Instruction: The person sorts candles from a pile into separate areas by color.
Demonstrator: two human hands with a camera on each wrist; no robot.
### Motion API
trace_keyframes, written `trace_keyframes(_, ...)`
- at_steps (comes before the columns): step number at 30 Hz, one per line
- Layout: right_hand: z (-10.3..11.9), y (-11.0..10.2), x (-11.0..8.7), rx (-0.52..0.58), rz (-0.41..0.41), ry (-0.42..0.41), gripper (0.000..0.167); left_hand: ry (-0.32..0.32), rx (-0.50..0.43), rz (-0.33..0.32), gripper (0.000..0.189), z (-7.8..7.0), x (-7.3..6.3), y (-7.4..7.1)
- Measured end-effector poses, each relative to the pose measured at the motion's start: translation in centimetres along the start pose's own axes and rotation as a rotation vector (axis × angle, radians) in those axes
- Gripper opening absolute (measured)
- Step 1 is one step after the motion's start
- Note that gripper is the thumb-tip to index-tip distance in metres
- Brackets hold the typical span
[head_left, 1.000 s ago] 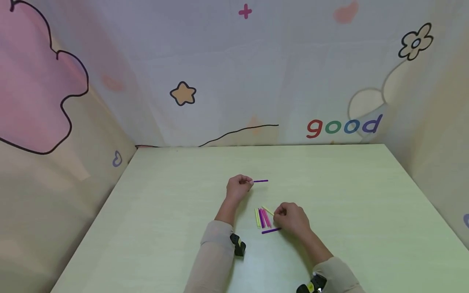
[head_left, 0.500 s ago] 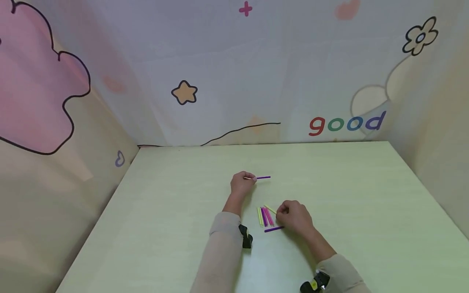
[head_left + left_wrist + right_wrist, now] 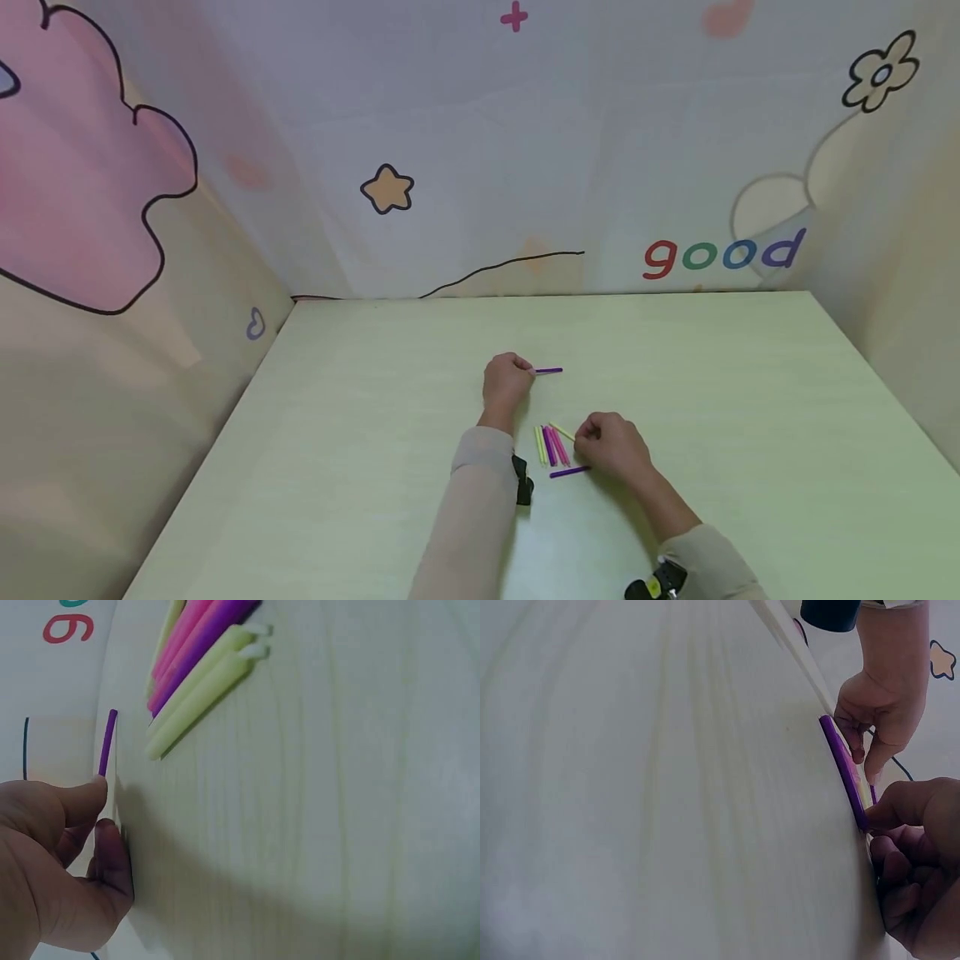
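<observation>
My left hand [image 3: 506, 383] is farther out over the table, its fingertips at one end of a thin purple candle [image 3: 549, 370] that points right. In the left wrist view that purple candle [image 3: 109, 742] comes out from the fingertips. Nearer, my right hand [image 3: 615, 450] pinches the end of a slanted yellow candle [image 3: 562, 432]; the pinch itself is hidden in the right wrist view. Left of it lie two yellow candles [image 3: 541, 446], one purple candle [image 3: 550, 447] and two pink candles [image 3: 560, 447] side by side. Another purple candle [image 3: 570, 472] lies crosswise below, its right end by my right hand.
The pale table [image 3: 375, 400] meets a printed cloth backdrop [image 3: 480, 150] at its back edge, with cloth at both sides too. Black wrist cameras [image 3: 523, 482] sit on both sleeves. White wicks [image 3: 255, 651] show on the yellow candles.
The head view has shifted slightly, moving the scene right. My left wrist and forearm have swung right while the purple candle stays about where it was. My right hand keeps its place at the yellow candle.
</observation>
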State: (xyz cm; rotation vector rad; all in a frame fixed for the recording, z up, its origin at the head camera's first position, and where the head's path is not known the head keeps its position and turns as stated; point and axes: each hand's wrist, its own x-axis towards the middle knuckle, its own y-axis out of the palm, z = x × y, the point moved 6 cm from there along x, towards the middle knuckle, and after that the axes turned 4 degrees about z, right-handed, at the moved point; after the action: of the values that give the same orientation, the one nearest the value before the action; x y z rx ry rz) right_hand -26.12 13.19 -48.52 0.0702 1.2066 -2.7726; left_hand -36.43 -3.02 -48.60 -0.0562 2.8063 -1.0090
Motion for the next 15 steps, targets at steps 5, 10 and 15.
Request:
trace_keyframes(5, -0.05, 0.08, 0.08, 0.000, 0.007, 0.009, 0.004, -0.047, 0.086, 0.003, 0.007, -0.43, -0.27, 0.21)
trace_keyframes(10, 0.03, 0.19, 0.12, 0.002, 0.029, 0.013, 0.003, -0.106, 0.122, 0.001, 0.009, -0.29, -0.46, 0.30)
trace_keyframes(15, 0.13, 0.13, 0.07, -0.002, 0.032, 0.021, 0.003, -0.104, 0.115, -0.005, 0.006, 0.01, -0.31, 0.57)
